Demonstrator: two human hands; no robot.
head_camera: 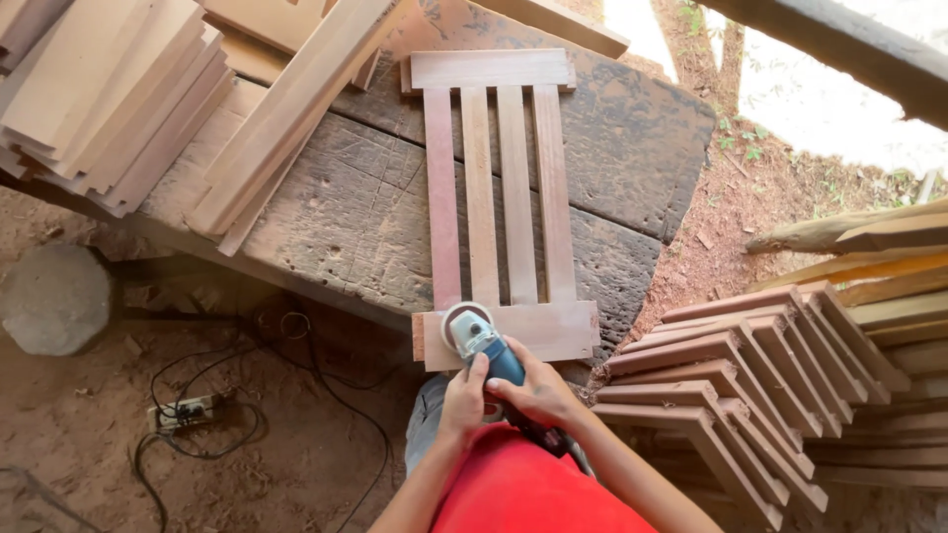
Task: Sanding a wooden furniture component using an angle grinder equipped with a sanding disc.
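Reddish-brown wood filled the view; a slatted wooden frame [504, 197], four upright slats between two cross rails, lay flat on a worn, dark tabletop [632, 148], its near rail hanging just over the tabletop's 6 o'clock edge; on that near rail, at the frame's 7 o'clock corner, sat the round sanding disc of a blue-bodied angle grinder [476, 336], the disc face touching the wood; the left hand [462, 397] was wrapped shut around the grinder's body from the 7 o'clock side, index finger stretched along the housing; the right hand [538, 393] was curled closed over the rear of the same tool from the 4 o'clock side, the two hands touching each other; both forearms ran down to 6 o'clock beside a red shirt [523, 494]; at 10 o'clock from the frame, a fanned stack of pale planks [109, 89] rested on the tabletop's far corner, with longer boards [286, 118] leaning across just beside it; at 4 o'clock, well apart from the tabletop, a pile of finished slatted pieces [731, 395] lay stepped on the ground; at 8 o'clock, on the red dirt floor, a power strip [183, 412] lay among looping black cables [326, 390]; a round grey stone [54, 296] sat at 9 o'clock.
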